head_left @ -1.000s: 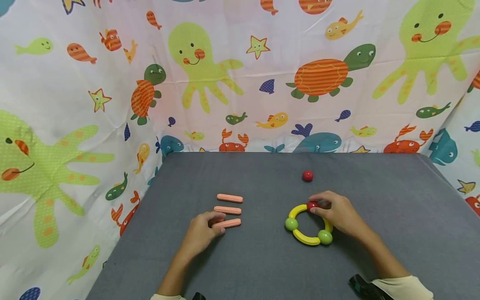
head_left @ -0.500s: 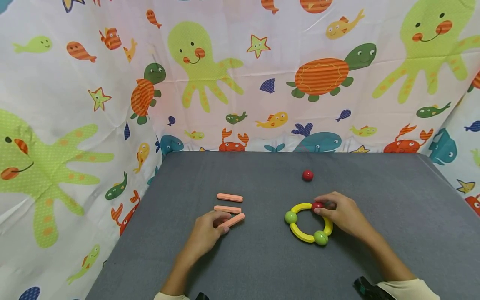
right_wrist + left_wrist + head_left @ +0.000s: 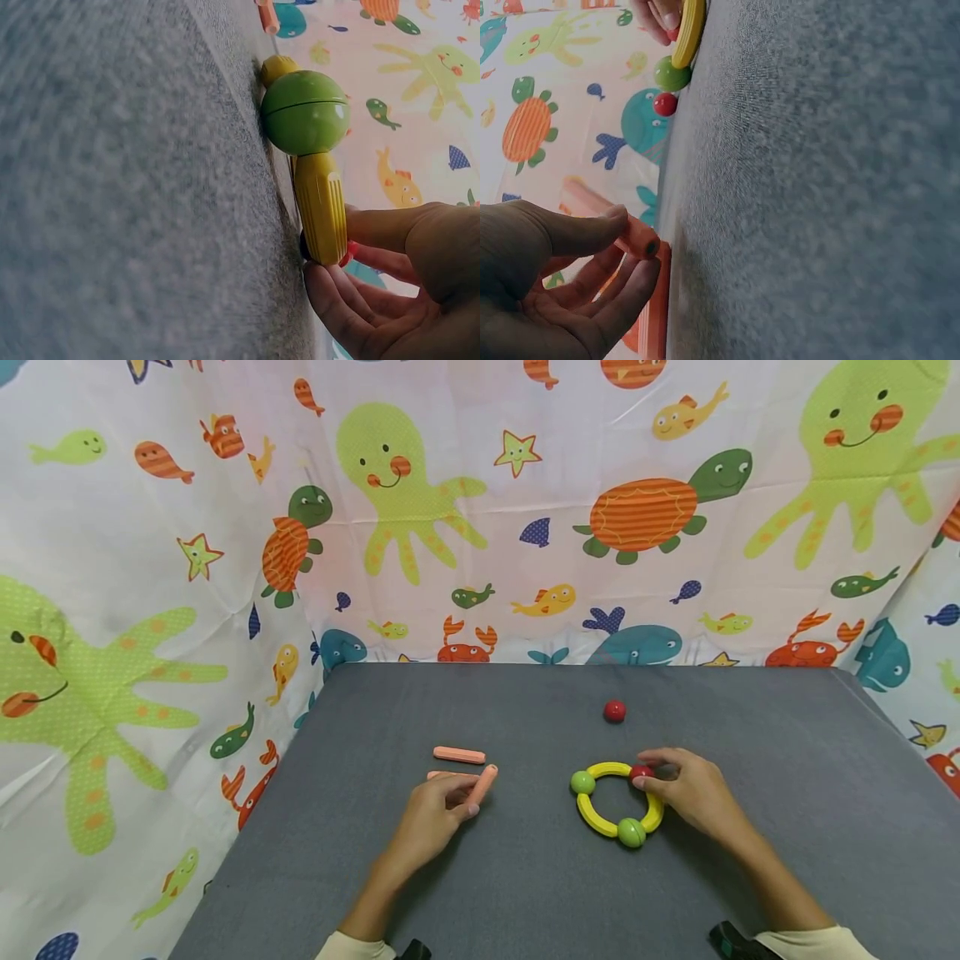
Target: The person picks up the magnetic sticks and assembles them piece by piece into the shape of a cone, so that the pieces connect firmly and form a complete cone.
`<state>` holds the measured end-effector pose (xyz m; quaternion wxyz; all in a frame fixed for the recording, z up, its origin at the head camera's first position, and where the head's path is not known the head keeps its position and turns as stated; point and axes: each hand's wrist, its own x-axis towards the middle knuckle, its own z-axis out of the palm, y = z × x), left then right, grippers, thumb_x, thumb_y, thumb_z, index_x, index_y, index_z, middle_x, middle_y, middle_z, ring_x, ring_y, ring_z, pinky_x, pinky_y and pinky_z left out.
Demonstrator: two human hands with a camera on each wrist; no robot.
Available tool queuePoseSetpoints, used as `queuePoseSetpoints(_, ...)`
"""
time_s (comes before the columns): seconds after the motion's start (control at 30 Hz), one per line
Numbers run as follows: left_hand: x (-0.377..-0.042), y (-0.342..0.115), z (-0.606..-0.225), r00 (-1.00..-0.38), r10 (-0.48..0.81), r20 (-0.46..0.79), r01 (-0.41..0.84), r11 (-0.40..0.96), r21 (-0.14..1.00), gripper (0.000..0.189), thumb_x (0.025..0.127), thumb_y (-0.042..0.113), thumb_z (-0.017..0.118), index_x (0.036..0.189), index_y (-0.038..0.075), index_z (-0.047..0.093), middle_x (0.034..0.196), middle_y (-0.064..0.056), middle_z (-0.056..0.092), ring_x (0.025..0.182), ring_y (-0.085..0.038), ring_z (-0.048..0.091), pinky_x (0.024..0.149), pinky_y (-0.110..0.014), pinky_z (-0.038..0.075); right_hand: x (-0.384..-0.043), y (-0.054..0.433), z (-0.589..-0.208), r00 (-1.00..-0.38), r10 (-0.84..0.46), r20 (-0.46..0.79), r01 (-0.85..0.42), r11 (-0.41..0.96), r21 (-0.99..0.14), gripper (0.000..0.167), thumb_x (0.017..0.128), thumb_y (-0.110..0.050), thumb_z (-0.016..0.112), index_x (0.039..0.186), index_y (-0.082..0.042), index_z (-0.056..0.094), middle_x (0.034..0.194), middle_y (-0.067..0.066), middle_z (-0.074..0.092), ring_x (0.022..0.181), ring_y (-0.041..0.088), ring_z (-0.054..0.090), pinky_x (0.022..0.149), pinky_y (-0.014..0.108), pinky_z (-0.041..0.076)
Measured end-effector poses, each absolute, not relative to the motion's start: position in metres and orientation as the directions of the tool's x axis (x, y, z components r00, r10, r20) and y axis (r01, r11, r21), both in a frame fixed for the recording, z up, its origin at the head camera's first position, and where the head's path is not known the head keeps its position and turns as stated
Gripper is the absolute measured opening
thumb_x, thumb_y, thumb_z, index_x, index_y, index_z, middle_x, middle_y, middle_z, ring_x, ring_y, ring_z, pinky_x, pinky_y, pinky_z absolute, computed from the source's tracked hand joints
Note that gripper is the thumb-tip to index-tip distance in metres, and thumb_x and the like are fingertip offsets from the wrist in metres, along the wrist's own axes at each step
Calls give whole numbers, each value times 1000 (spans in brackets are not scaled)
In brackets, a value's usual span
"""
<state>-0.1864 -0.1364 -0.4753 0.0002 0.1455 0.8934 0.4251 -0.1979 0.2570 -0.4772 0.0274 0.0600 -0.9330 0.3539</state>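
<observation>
My left hand (image 3: 431, 822) pinches a salmon-pink stick (image 3: 483, 782) between thumb and fingers, tilted upward off the table. A dark spot marks its near end in the left wrist view. Just behind lies a second pink stick (image 3: 442, 774), mostly hidden by this hand; a third pink stick (image 3: 459, 755) lies farther back. My right hand (image 3: 697, 789) pinches the red ball (image 3: 641, 772) of a ring on the table. Curved yellow bars (image 3: 595, 817) form that ring, joined by a green ball (image 3: 582, 782) at the left and another green ball (image 3: 632, 832) at the front.
A loose red ball (image 3: 615, 711) rests behind the ring. Grey cloth covers the table (image 3: 525, 893). A white curtain (image 3: 555, 468) printed with sea animals hangs along the back and sides.
My left hand has lifted the nearest pink stick and turned it steeper, moving right and slightly back. My right hand has shifted right, and the ring has turned clockwise with it.
</observation>
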Motion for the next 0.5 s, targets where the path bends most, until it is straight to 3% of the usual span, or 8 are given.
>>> queuePoseSetpoints(0.17,-191,-130,-474,-955,261,139,270,581,768,35,92,7,82,127,7,74,113,-4,75,101,-18,73,89,-41,60,-196,256,-477,-995,-71,64,-96,746,-659,39,95,-29,83,125,-6,76,116,13,75,90,22,63,73,34,49)
queuePoseSetpoints(0.37,-196,-120,-471,-954,259,150,270,529,804,35,94,11,82,128,13,73,114,-2,76,98,-17,75,84,-33,59,-193,254,-476,-999,-47,-3,-31,700,-713,36,96,-28,81,124,-6,76,120,18,71,74,15,65,60,27,53)
queuePoseSetpoints(0.5,-199,-113,-470,-953,259,156,268,486,832,33,93,12,83,125,16,74,110,1,75,97,-16,76,82,-30,58,-192,253,-475,-999,-46,-24,-14,691,-723,34,96,-27,82,120,-5,76,117,18,71,75,15,67,60,27,54)
